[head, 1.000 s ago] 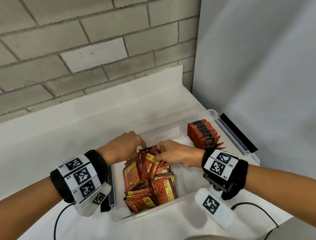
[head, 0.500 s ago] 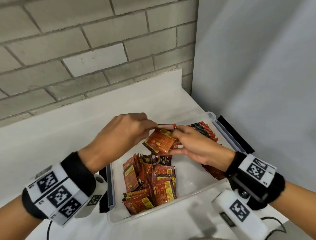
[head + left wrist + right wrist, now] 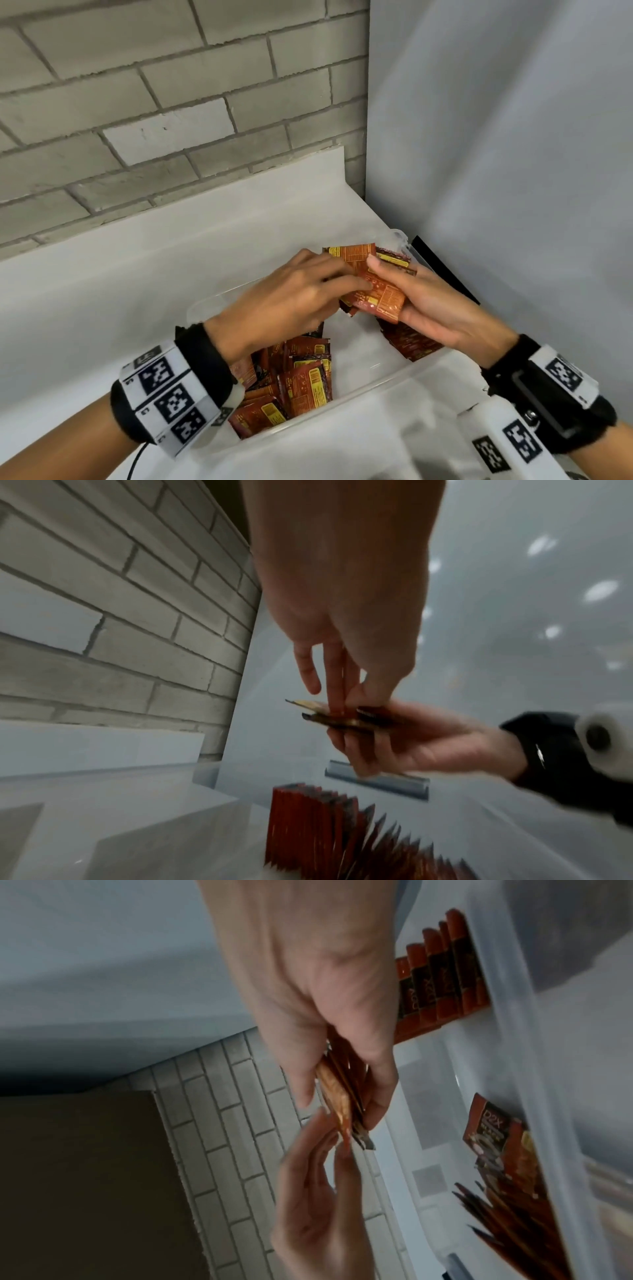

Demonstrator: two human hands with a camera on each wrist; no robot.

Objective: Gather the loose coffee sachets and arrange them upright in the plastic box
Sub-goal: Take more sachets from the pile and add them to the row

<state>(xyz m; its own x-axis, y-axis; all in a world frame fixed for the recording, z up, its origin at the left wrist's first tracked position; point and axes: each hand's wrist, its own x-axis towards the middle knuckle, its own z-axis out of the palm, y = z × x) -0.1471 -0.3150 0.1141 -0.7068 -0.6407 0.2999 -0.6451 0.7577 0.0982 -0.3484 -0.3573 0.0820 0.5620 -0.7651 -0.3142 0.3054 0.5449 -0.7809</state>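
- Coffee sachets, a small stack of red-and-orange packets, sit up above the far end of the plastic box, pinned between both hands.
- Right hand cradles that stack from beneath, palm up, thumb clamped across the top packet; the right wrist view shows the packets edge-on between its thumb and fingers.
- Left hand comes in from above, fingertips pinching the near edge of the same stack, fingers bent over it.
- Yellow panels of small print on the held packets, too fine to read.
- Down in the near-left end of the box, the loose pile lies jumbled flat and overlapping, with yellow label blocks on red.
- In the left wrist view, a row of upright sachets stands packed edge to edge under the hands.
- Right wrist view catches "P2X" on one loose packet against the box wall; dark lettering on the upright row there is blurred.
- Box sits on a white counter, with a grey brick wall behind.
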